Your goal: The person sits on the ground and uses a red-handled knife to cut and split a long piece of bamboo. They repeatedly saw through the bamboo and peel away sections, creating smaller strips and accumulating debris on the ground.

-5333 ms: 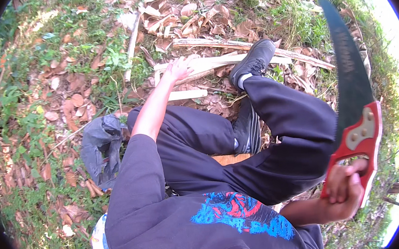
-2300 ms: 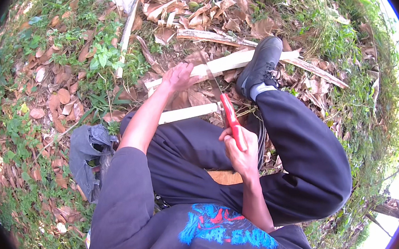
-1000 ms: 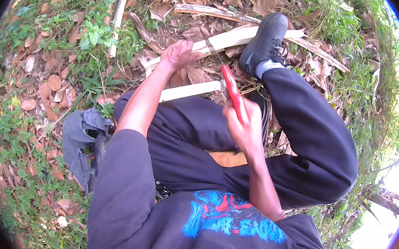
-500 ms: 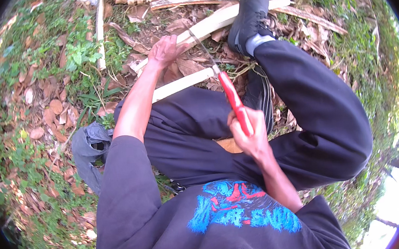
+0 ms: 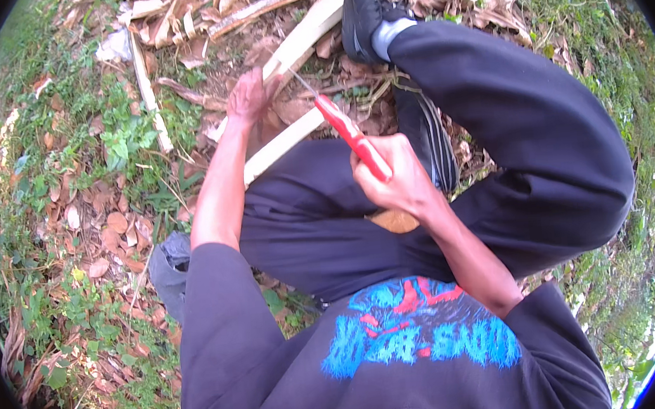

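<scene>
The right hand (image 5: 395, 179), raised beside the knee five seconds ago, now grips the red-handled saw (image 5: 348, 132) low, blade at the pale wooden strip (image 5: 305, 39). The left hand (image 5: 252, 98) still presses that strip, fingers spread. Leaf-littered ground (image 5: 88, 225) lies beyond.

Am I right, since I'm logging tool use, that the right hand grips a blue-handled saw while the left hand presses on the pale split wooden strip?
Not quite: the head view shows the right hand gripping a red-handled saw, not blue. The left hand does press on the pale split wooden strip.

Red-handled saw (image 5: 351, 135) on pale stick (image 5: 305, 39)
</scene>
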Motion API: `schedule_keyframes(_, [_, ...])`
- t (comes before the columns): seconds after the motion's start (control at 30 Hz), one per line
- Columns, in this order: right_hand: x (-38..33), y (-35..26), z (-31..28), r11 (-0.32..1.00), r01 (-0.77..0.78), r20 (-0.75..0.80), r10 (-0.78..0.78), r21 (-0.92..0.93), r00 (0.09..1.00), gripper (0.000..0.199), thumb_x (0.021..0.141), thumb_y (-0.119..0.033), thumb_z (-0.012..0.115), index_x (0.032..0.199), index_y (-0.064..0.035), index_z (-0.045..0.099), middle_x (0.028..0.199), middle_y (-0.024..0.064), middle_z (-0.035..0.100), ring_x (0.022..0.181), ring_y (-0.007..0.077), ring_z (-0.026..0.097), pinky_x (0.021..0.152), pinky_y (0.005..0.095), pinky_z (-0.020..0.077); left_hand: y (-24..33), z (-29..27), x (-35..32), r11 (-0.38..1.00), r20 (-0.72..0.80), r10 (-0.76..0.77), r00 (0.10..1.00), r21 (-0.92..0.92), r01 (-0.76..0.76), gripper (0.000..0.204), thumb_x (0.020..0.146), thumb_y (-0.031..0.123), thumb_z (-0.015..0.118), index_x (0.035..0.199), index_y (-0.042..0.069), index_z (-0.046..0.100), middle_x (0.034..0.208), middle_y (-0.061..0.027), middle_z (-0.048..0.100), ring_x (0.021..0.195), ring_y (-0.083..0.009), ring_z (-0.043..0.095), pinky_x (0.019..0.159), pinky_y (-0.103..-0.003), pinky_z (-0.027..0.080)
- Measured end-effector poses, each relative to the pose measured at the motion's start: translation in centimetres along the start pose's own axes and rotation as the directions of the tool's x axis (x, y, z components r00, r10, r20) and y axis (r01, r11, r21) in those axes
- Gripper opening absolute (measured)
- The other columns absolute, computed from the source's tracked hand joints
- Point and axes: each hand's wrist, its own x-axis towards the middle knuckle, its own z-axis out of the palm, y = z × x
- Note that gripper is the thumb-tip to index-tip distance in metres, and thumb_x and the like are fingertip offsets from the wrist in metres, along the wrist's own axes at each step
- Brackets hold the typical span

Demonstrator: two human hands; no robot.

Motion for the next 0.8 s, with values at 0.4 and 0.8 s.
schedule_keyframes(0.4, [-3.1,0.8,-0.7,0.995,0.055,0.027,-0.057,0.083,0.998,0.010,0.076,-0.006,0.060,0.071,0.0020,0.058,0.059,0.0208,0.056,0.052,0.0359,0.062,0.054,0.0409,0.0487,-0.9,1.4,-1.1,1.000,0.000,0.019,1.000,-0.003,-0.019,0.054,0.098,0.054,0.055,0.104,0.000,0.054,0.096,-0.0282,0.066,0.092,-0.0439,0.066,0.079,-0.053,0.055])
schedule_keyframes(0.8, [-6.0,1.5,-3.6,0.983,-0.056,0.095,0.040,0.174,0.995,0.008,0.075,-0.007,0.060,0.074,0.0007,0.059,0.056,0.0152,0.055,0.048,0.0271,0.060,0.052,0.0361,0.0458,0.1,0.0,-0.6,1.000,0.040,-0.021,0.999,-0.022,0.022,0.055,0.099,0.055,0.053,0.105,0.000,0.057,0.093,-0.0303,0.066,0.092,-0.0472,0.066,0.079,-0.054,0.053])
